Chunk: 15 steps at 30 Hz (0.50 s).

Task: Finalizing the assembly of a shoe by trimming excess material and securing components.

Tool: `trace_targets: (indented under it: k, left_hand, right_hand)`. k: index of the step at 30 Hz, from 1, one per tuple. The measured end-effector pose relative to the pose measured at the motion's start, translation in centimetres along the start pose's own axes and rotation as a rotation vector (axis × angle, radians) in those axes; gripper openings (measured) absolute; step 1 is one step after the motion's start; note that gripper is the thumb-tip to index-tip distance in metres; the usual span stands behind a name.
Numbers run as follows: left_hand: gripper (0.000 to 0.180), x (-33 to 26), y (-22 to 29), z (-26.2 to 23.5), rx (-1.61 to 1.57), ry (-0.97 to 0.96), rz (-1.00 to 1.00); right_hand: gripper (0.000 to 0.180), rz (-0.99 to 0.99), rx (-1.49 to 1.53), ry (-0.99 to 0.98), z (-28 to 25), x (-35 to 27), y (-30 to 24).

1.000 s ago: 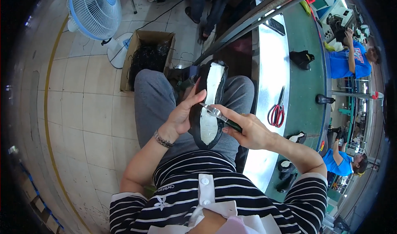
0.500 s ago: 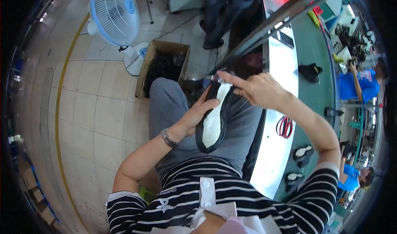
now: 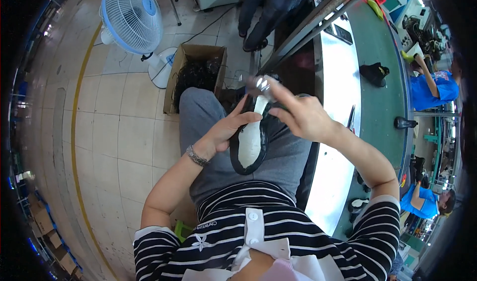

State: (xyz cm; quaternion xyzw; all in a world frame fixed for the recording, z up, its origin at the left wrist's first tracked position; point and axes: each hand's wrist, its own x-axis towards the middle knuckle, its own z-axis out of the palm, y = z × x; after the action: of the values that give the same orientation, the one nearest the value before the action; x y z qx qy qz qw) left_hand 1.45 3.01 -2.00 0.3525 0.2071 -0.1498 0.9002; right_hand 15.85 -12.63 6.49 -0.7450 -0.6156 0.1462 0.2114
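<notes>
Over my lap I hold a black shoe (image 3: 248, 144) with a white inner face, turned up toward me. My left hand (image 3: 226, 132) grips its left side, thumb resting on the white part. My right hand (image 3: 303, 117) is closed on a small shiny metal tool (image 3: 261, 83), blurred, at the shoe's far end. My grey trousers lie beneath the shoe.
A white workbench (image 3: 338, 77) and a green conveyor belt (image 3: 380, 42) carrying a black shoe (image 3: 373, 73) run along my right. A cardboard box (image 3: 196, 72) of dark scraps and a standing fan (image 3: 131, 17) are on the tiled floor ahead. People in blue (image 3: 432, 87) sit beyond the belt.
My right hand has risen from the middle of the shoe to its far end, taking the metal tool with it. The left hand keeps its hold on the shoe.
</notes>
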Motion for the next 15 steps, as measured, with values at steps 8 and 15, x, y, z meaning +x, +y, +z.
trace_targets:
  k: [8, 15]
  left_hand:
    - [0.089, -0.8, -0.1, -0.5, 0.061, -0.054, -0.002]
    - [0.075, -1.6, -4.8, -1.2, -0.31, -0.093, 0.132]
  right_hand:
    - [0.062, 0.036, -0.055, -0.141, -1.8, 0.0, -2.6]
    - [0.057, 0.048, -0.247, -0.358, -0.9, 0.3, -1.7]
